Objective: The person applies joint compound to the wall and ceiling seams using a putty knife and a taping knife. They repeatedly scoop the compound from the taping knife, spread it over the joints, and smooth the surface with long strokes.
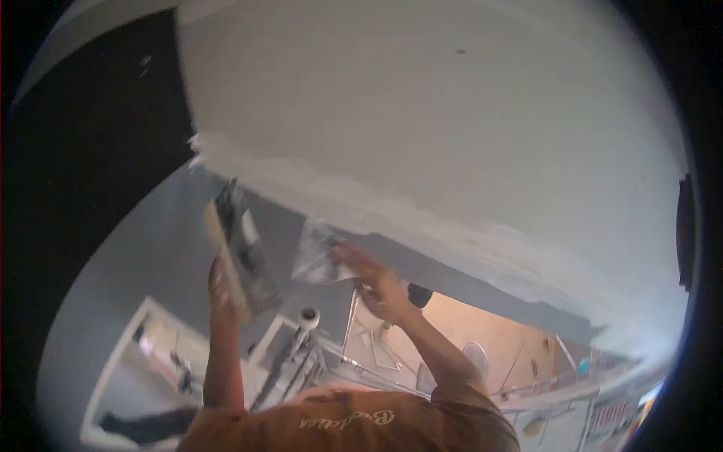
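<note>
Near ceiling (452, 113), left hand (221, 290) gripping board (245, 252), right hand (369, 275), blurred blade (316, 256)

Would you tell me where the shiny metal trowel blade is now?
Head view, left of centre: the shiny metal trowel blade is in the right hand, beside the dark plaster board in the left hand.

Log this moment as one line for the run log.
left hand: grips flat board | right hand: grips trowel, raised by white plaster band | trowel-surface contact: cannot tell
</note>
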A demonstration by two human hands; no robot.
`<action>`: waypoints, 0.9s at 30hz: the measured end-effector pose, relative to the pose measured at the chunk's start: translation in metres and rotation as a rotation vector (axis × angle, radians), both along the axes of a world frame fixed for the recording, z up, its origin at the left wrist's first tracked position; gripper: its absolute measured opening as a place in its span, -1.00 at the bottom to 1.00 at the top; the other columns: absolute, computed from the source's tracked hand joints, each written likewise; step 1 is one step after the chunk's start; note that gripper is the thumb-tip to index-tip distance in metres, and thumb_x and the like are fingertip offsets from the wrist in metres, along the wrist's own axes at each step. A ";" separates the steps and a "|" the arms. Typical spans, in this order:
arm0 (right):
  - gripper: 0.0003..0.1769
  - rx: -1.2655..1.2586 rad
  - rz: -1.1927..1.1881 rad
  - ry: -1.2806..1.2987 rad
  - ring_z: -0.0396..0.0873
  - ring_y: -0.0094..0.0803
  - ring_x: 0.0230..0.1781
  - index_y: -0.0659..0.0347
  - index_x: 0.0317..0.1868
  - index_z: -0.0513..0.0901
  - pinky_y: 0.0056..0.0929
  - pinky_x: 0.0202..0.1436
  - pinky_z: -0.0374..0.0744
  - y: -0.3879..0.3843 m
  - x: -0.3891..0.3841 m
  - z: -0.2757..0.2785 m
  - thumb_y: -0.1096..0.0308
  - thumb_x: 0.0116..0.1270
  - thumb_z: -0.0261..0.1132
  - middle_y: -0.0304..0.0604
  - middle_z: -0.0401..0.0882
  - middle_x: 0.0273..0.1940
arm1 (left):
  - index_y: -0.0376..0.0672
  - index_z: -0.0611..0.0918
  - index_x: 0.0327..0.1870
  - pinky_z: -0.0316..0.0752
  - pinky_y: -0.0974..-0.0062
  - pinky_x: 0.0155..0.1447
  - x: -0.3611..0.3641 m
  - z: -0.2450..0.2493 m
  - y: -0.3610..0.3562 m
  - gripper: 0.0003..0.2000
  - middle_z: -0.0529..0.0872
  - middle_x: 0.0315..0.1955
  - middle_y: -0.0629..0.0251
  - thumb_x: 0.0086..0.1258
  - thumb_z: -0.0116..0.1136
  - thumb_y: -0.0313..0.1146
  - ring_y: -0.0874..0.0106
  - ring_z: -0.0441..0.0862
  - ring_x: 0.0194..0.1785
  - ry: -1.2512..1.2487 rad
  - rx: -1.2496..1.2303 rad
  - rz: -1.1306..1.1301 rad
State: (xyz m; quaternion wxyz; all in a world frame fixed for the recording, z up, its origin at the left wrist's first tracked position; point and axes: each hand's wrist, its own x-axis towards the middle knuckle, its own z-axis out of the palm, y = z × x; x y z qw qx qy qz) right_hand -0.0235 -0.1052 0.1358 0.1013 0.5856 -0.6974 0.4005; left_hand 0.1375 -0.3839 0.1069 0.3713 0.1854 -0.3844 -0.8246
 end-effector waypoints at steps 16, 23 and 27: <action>-0.66 -0.120 0.903 -1.874 0.38 -0.50 -0.46 0.36 0.17 0.52 -0.52 -0.46 0.36 -0.075 -0.021 -0.020 0.37 0.48 0.27 -0.21 0.41 -0.39 | -0.34 0.46 0.24 0.46 0.40 0.08 -0.005 0.009 -0.014 -0.65 0.62 -0.05 0.24 0.57 0.07 -0.33 0.44 0.55 -0.02 -0.059 -1.030 0.645; -0.62 -0.445 0.650 -1.042 0.43 -0.56 -0.41 0.26 0.28 0.49 -0.55 -0.45 0.43 -0.133 -0.014 0.065 0.41 0.52 0.25 -0.25 0.42 -0.35 | -0.28 0.50 0.24 0.55 0.38 0.01 0.043 -0.043 -0.066 -0.62 0.69 -0.11 0.21 0.52 0.14 -0.28 0.39 0.63 -0.09 -0.413 -1.128 0.428; -0.60 -0.957 0.030 -0.162 0.43 -0.60 -0.42 0.25 0.29 0.44 -0.55 -0.40 0.36 -0.170 -0.046 0.171 0.25 0.57 0.19 -0.26 0.50 -0.38 | -0.35 0.41 0.31 0.43 0.27 0.25 0.062 -0.051 -0.079 -0.52 0.57 0.04 0.08 0.54 0.12 -0.19 0.32 0.52 0.13 -0.413 -0.946 0.427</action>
